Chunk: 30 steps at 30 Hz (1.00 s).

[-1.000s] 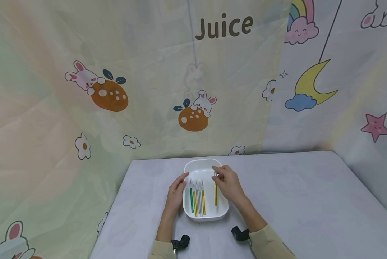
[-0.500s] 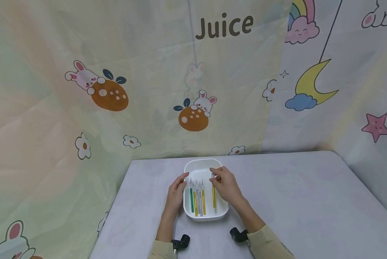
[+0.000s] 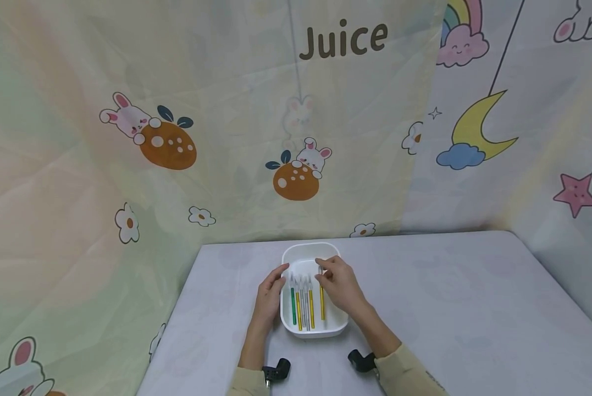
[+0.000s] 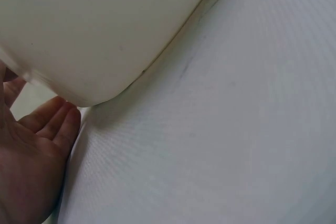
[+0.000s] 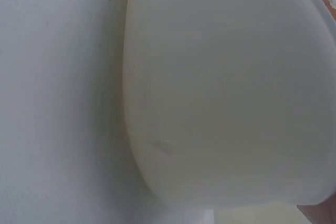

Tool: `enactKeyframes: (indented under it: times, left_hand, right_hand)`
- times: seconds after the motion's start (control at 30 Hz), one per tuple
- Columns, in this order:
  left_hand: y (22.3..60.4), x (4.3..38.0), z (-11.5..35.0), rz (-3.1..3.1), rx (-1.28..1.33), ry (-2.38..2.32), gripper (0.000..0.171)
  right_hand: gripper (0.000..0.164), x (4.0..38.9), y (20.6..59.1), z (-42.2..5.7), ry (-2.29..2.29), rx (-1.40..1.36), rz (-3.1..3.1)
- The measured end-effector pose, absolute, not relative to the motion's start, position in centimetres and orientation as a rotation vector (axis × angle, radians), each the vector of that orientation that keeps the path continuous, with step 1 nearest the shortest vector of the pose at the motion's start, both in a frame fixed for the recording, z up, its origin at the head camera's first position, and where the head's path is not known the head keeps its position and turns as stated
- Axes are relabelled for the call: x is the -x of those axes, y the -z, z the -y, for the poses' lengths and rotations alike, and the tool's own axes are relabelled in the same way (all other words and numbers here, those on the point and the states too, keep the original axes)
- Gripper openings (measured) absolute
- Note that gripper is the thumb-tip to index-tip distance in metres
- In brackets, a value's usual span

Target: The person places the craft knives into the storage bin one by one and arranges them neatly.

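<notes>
A white tray [image 3: 303, 331] stands on the table. Inside it several slim pen-like sticks lie side by side, with pale tips at the far end: a green one [image 3: 293, 307], yellow ones [image 3: 311, 309] and silver ones [image 3: 304, 313]. My right hand [image 3: 342, 286] pinches another yellow pen-like stick [image 3: 322, 305] near its far end, just right of the row. My left hand [image 3: 267, 300] rests against the tray's left side, fingers fairly straight at the rim. The left wrist view shows its fingers [image 4: 55, 121] beside the tray wall. In the right wrist view, the tray wall [image 5: 226, 87] hides most of the right hand.
The table [image 3: 449, 308] has a white cover and reaches back to a printed cloth wall [image 3: 236, 165]. A black wrist camera [image 3: 277, 370] sits on the left wrist, and another camera [image 3: 361, 361] on the right.
My right hand has moved left with the yellow pen-like stick, bringing it closer to the row. The left hand and the tray have stayed in place.
</notes>
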State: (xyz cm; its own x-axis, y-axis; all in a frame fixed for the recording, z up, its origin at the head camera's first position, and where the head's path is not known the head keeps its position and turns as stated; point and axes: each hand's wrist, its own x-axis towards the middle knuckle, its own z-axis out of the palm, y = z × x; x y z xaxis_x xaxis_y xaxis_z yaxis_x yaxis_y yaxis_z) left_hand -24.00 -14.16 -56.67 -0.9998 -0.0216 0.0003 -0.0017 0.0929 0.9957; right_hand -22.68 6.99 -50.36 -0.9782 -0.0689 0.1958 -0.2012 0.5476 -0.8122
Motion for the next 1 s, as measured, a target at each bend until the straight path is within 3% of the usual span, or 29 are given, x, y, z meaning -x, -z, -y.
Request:
enactKeyframes:
  times: [1.0]
  left_hand:
    - [56.6,24.1,14.1,2.318,-0.031,2.087,0.035]
  right_hand:
    - [0.046,22.3,51.2,-5.6,-1.233,-0.356,2.766]
